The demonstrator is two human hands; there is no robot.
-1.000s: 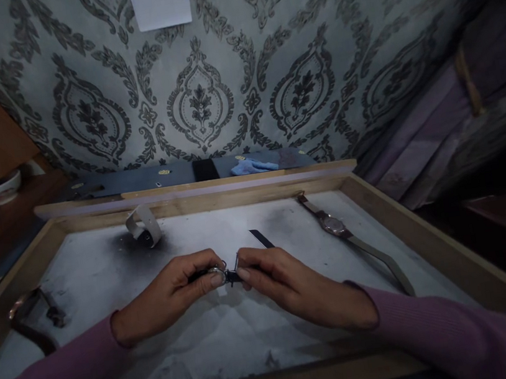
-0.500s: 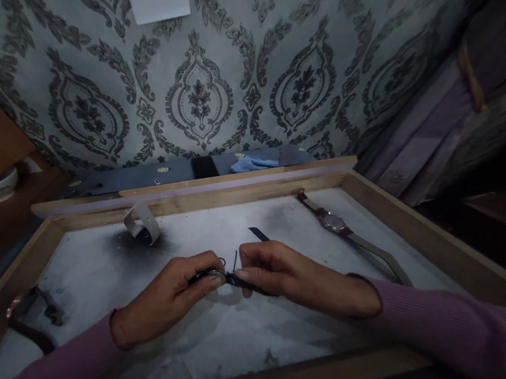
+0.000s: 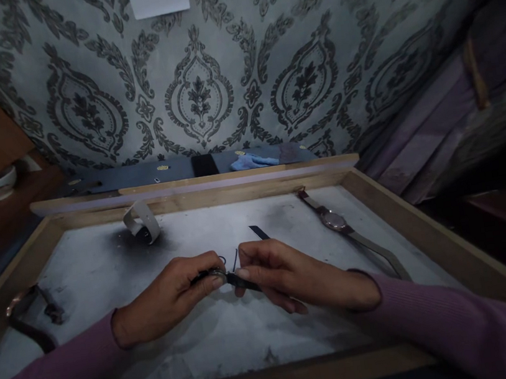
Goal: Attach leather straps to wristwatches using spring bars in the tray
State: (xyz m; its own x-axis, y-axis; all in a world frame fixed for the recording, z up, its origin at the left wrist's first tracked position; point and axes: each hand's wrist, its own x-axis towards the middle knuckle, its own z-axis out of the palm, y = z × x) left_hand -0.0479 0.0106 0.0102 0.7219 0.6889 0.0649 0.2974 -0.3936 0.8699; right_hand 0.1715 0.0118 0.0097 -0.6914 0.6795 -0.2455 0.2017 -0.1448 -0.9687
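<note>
Near the middle of the tray, my left hand pinches the round metal part of a dark watch. My right hand grips the dark strap beside that part, its lower fingers somewhat spread. A thin dark piece stands up between the hands, and a small dark loop shows by the left fingertips. Behind my right hand lies a flat dark strip with a slanted end. The fingers hide much of the watch.
A wooden-rimmed tray surrounds the hands. Inside are a pale looped band at back left, a dark curved strap at left and a long-strapped watch at right. A black object and blue cloth lie beyond the rim.
The lower fingers of my right hand have spread downward and toward the right. The strap's far end now shows less. My left hand keeps nearly the same place and hold.
</note>
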